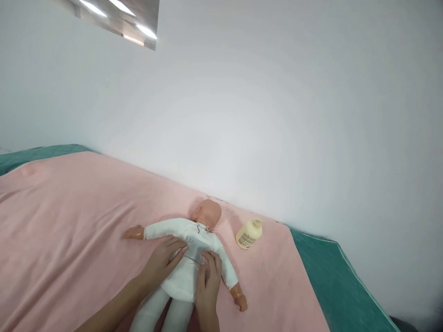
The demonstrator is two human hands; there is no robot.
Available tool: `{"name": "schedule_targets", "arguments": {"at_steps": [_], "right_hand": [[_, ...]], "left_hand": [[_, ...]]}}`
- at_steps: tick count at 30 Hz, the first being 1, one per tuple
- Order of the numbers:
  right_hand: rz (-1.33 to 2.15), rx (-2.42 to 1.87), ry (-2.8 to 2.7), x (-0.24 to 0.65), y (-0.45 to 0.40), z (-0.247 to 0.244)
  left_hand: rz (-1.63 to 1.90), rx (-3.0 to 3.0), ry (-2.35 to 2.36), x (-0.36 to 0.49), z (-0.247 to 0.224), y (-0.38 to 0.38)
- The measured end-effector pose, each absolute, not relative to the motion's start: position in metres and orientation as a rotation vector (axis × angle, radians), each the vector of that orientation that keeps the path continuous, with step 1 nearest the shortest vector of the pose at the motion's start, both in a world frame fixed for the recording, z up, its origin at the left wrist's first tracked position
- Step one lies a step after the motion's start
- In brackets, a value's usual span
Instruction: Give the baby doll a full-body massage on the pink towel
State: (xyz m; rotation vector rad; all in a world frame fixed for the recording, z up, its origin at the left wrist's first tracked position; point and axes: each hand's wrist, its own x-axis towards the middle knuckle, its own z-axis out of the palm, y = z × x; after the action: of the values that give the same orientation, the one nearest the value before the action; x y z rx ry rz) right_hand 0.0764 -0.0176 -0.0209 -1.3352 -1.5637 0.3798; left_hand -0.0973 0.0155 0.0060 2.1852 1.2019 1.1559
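A bald doll (188, 281) in a white long-sleeved top and pale trousers lies on its back on a pink sheet (86, 207), its arms spread and its head turned aside. Over its chest is a thin grey sheet-like piece (195, 249) with a dark line along its lower edge; its material is unclear. My left hand (162, 260) has its thumb and fingers at the left edge of this piece. At the right edge, the bent fingers of my right hand (208, 276) close on it. A thin dark cord shows at the doll's neck.
A cream bottle (249, 234) with printed text and no visible cap stands right of the doll's head. Green padded fabric (339, 276) shows beyond the pink sheet on both sides. A white wall (259, 115) rises directly behind, with an opening at upper left.
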Motion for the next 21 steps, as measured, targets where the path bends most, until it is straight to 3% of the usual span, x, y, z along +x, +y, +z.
{"name": "schedule_targets", "arguments": {"at_steps": [6,15,21], "right_hand": [[0.325,-1.355,-1.625,0.070,0.019,-0.005],[0.266,-1.443,-1.701,0.069,0.031,-0.024],[0.194,-1.362,-1.670,0.069,0.030,-0.034]], "left_hand": [[1.120,2.281,1.159,-0.082,0.004,0.052],[0.975,2.327,1.268,-0.074,-0.017,0.063],[1.084,2.357,1.260,-0.073,-0.023,0.060]]}}
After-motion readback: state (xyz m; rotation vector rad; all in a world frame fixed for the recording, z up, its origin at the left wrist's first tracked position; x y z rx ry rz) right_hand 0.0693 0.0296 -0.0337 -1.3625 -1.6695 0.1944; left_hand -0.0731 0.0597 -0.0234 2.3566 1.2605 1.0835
